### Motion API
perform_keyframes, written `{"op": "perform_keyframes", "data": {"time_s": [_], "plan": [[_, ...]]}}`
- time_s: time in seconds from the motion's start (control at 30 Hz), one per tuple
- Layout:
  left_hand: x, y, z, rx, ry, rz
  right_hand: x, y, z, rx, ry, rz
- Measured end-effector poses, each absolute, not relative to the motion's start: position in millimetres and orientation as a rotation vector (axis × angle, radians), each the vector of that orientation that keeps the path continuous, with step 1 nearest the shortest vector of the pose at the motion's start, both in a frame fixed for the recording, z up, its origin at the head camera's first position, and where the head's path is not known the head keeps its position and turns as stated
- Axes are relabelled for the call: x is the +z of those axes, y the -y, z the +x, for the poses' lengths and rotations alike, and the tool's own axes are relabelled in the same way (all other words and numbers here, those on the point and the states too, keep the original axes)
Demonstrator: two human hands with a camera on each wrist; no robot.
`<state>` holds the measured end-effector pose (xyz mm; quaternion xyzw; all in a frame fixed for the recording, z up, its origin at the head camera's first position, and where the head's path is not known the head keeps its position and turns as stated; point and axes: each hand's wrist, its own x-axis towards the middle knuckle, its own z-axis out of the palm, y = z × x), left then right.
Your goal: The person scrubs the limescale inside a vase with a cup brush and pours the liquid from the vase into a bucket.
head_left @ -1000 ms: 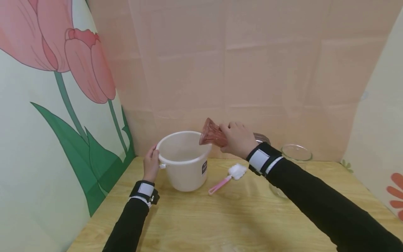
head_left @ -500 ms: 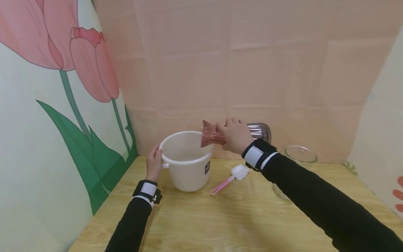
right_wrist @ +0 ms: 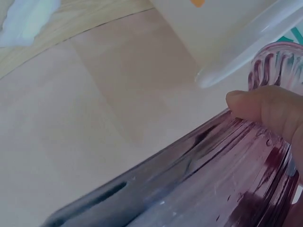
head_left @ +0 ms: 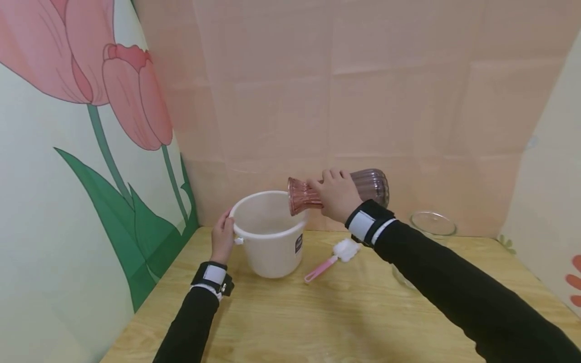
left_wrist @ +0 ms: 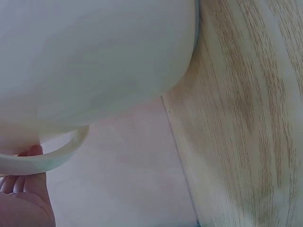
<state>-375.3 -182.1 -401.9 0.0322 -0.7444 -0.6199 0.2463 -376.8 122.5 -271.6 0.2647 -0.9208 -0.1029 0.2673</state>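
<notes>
A white plastic bucket [head_left: 272, 254] stands on the table, its mouth upward. My left hand [head_left: 222, 237] grips its rim on the left side; in the left wrist view that hand [left_wrist: 26, 198] shows only partly, at a curved white band of the bucket [left_wrist: 118, 56]. My right hand [head_left: 338, 195] holds a ribbed, reddish-purple glass vase [head_left: 369, 185] by the neck. The vase lies nearly level, base slightly higher, with its flared mouth over the bucket's right rim. In the right wrist view, the thumb presses the vase [right_wrist: 189, 179] below its mouth. No liquid stream is visible.
A brush with a pink handle [head_left: 320, 269] and white sponge head [head_left: 346, 249] lies right of the bucket. Behind the right forearm stands a clear glass vessel [head_left: 433, 223], partly hidden. A pink sheet [head_left: 372, 101] hangs behind the wooden table [head_left: 281, 322].
The vase's base has risen and its mouth has tipped downward as my right hand turned. My left hand keeps its grip on the bucket. The view has shifted slightly.
</notes>
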Motion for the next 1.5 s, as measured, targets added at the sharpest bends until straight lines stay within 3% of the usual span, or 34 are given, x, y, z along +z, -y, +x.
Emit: {"op": "perform_keyframes", "data": {"time_s": [1.5], "plan": [[-403.5,184.3,-378.4,-1.656,2.006,0.063,-272.2,-104.5,-374.0,-0.492,2.249,0.819]]}}
